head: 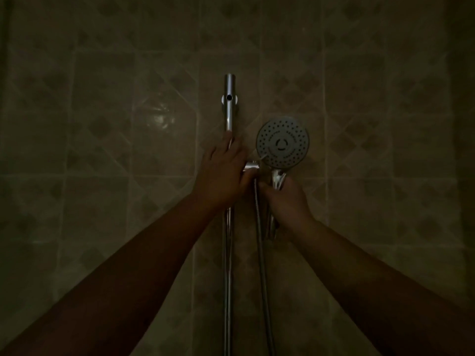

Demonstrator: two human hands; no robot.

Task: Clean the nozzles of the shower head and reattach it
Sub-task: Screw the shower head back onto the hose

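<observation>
Wall tiles [102, 155] were beige-tan w/ darker brown diamond motifs, split by paler grout lines; 1 tile left of the rail carried a whitish glare patch. Slide rail [228, 111] was shiny chrome silver, w/ 1 black hole near its top. Shower head [282, 142] face was grey, dotted w/ rings of small dark nozzles round a pale centre circle; its handle gleamed chrome. Hose [262, 253] was dull silver-grey. Whole scene looked dim, brownish.
</observation>
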